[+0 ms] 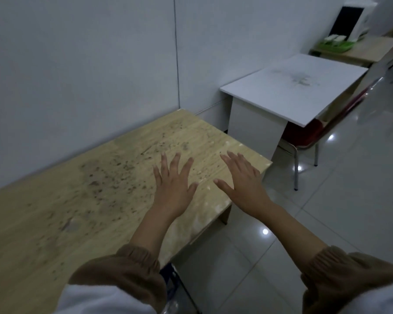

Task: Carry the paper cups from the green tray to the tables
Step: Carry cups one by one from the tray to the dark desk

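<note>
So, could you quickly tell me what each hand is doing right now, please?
Left hand: open, fingers spread, holding nothing, over the wooden table.
Right hand: open, fingers straight, holding nothing, over the same table's corner.

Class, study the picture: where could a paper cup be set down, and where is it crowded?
The wooden table is bare from the wall to the left hand and right hand. The white table beyond is bare throughout. Crowded: the green tray, holding paper cups.
</note>
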